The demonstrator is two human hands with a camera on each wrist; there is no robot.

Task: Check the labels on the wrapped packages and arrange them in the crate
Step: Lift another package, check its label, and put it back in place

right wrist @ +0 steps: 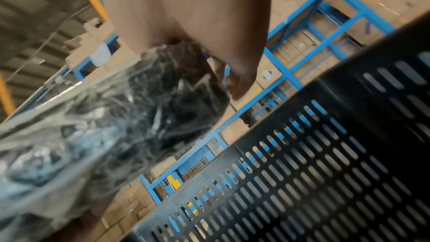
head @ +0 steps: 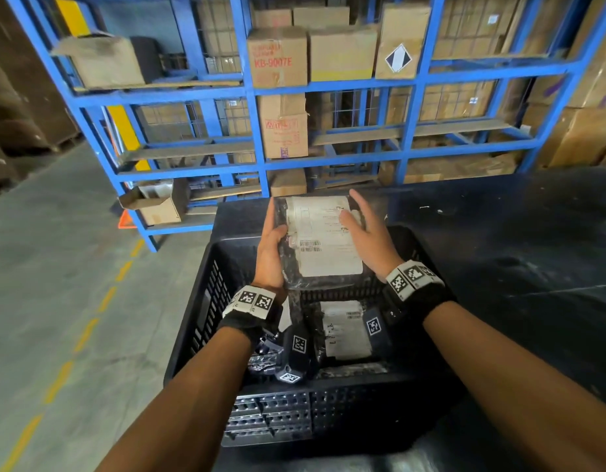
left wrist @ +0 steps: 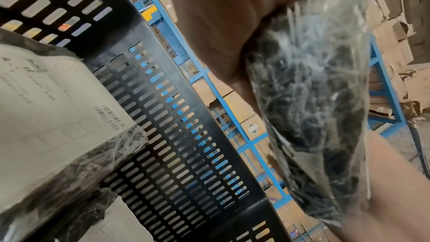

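1. Held above the far end of the crate (head: 206,318): one wrapped package (head: 320,240), black under clear film, with its white label (head: 323,233) turned up toward the head camera.
2. Left hand (head: 272,248): grip closed around the left edge of the package, thumb on top near the label, fingers underneath.
3. Right hand (head: 369,233): fingers almost straight, lying on the right side of the package, thumb resting on the label; seems more a support than a real grip. From the right wrist view, cannot tell how firmly the fingers press.
4. Judged step in hand: checking the label, because its barcode and printed lines face upward and the package is not yet lowered.
5. Already inside the crate: at least one other package (head: 345,330), lying flat with its label up, and more black film visible to the left of it; exact number cannot be told, because the forearms and wrist bands cover part of the crate.
6. Crate standing on the dark counter (head: 516,250), with blue shelves (head: 328,86) of cardboard boxes behind.
7. Probably left to do: lowering this package into the free place at the far end of the crate. No more packages waiting on the counter in view, so possibly near the end.
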